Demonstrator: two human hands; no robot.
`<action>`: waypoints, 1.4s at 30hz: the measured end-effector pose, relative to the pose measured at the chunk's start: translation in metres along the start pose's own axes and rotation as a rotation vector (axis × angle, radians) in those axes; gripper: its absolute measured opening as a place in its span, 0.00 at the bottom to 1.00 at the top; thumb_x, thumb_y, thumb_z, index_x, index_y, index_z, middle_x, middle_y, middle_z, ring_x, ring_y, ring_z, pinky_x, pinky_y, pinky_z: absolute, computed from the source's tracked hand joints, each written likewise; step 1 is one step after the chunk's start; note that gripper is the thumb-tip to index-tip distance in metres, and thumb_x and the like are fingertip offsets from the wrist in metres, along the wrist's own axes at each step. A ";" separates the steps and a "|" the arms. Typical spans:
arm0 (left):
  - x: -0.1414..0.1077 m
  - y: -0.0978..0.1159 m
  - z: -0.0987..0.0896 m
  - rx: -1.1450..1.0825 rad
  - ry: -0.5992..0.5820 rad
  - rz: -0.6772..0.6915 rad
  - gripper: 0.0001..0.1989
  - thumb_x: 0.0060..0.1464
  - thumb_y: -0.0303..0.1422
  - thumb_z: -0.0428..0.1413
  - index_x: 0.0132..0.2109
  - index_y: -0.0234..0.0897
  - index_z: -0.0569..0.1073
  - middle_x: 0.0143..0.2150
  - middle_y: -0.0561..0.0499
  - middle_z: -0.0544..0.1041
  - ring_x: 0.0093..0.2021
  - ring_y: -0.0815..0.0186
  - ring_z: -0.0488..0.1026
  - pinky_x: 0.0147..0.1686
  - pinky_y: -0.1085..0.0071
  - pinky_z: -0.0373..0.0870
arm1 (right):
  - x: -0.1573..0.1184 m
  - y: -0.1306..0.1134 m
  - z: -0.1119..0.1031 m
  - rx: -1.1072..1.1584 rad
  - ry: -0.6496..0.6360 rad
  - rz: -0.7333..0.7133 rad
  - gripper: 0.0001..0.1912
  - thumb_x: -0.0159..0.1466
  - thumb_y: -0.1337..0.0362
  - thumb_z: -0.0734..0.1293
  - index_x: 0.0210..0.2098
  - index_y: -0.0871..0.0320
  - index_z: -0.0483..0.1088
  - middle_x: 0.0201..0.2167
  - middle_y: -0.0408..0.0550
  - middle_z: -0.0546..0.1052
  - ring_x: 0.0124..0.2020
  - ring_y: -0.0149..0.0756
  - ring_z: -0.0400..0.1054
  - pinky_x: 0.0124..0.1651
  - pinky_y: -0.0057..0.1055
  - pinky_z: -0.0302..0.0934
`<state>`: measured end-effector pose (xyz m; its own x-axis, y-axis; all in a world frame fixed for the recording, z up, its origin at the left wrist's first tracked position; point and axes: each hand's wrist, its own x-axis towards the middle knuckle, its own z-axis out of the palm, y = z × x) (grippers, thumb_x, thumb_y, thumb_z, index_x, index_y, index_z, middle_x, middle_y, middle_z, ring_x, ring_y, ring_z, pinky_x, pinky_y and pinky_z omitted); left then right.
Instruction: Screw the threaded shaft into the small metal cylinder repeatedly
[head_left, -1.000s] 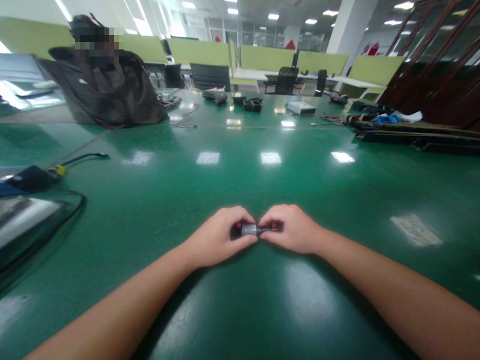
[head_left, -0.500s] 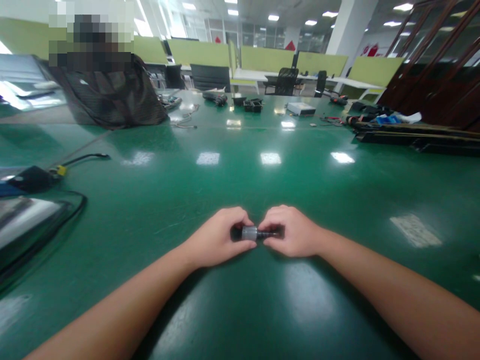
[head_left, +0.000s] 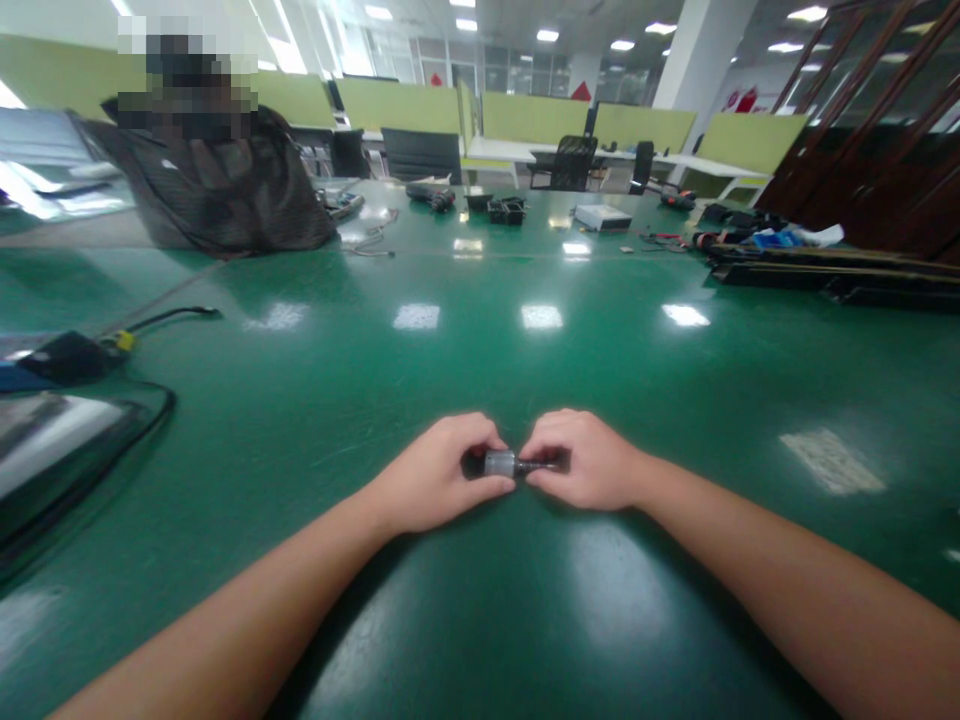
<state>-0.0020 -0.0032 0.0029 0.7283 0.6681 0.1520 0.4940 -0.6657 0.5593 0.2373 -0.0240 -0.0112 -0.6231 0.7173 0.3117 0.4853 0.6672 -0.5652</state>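
Note:
Over the green tabletop, near its front, my two hands face each other around a small part. My left hand has thumb and fingers closed on a short grey metal-looking cylinder with a dark end toward the palm. From the cylinder's right side runs a thin dark rod, which looks ridged. My right hand pinches around this rod, its far end hidden in the palm. Whether cylinder and rod are one piece, I cannot tell.
At the left lie a grey-topped flat device with a black cable and a dark adapter. Farther back, a person sits behind a large dark bag. A white box and black panels lie toward the back right.
Both hands keep their grip and have barely shifted. The person in the background has moved their head slightly.

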 end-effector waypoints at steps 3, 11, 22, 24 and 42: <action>0.000 0.000 0.000 -0.004 0.000 0.000 0.11 0.56 0.39 0.64 0.40 0.37 0.75 0.37 0.51 0.75 0.36 0.64 0.71 0.38 0.69 0.65 | 0.000 -0.001 0.000 -0.002 -0.003 0.004 0.05 0.57 0.69 0.71 0.35 0.58 0.77 0.31 0.46 0.79 0.34 0.36 0.71 0.43 0.33 0.61; 0.000 0.000 0.000 -0.013 0.005 -0.004 0.11 0.56 0.39 0.64 0.40 0.37 0.75 0.36 0.51 0.75 0.35 0.64 0.71 0.37 0.69 0.65 | -0.001 -0.002 -0.001 -0.007 0.006 0.005 0.05 0.56 0.70 0.71 0.34 0.57 0.77 0.31 0.45 0.79 0.34 0.36 0.71 0.42 0.33 0.61; 0.000 0.000 -0.001 -0.009 0.004 -0.009 0.10 0.55 0.38 0.63 0.39 0.37 0.75 0.36 0.51 0.75 0.35 0.64 0.72 0.36 0.69 0.65 | 0.000 -0.002 -0.001 -0.042 0.027 0.024 0.03 0.58 0.65 0.72 0.32 0.58 0.77 0.29 0.45 0.79 0.33 0.36 0.72 0.41 0.33 0.60; 0.000 0.001 -0.001 -0.009 0.007 -0.012 0.10 0.55 0.38 0.63 0.39 0.37 0.75 0.36 0.51 0.75 0.35 0.64 0.72 0.36 0.70 0.65 | 0.000 -0.002 -0.002 -0.054 0.028 0.030 0.03 0.58 0.65 0.72 0.32 0.58 0.77 0.29 0.44 0.79 0.33 0.35 0.71 0.41 0.32 0.60; 0.000 0.001 -0.001 -0.035 0.005 -0.037 0.11 0.56 0.37 0.63 0.44 0.39 0.73 0.38 0.52 0.75 0.37 0.64 0.72 0.37 0.68 0.66 | 0.000 0.001 -0.005 -0.057 0.033 0.041 0.02 0.57 0.66 0.72 0.30 0.58 0.75 0.28 0.44 0.79 0.32 0.34 0.71 0.39 0.31 0.61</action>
<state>-0.0021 -0.0033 0.0038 0.7075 0.6938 0.1344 0.5036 -0.6284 0.5929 0.2410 -0.0220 -0.0076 -0.5816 0.7499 0.3152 0.5448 0.6468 -0.5337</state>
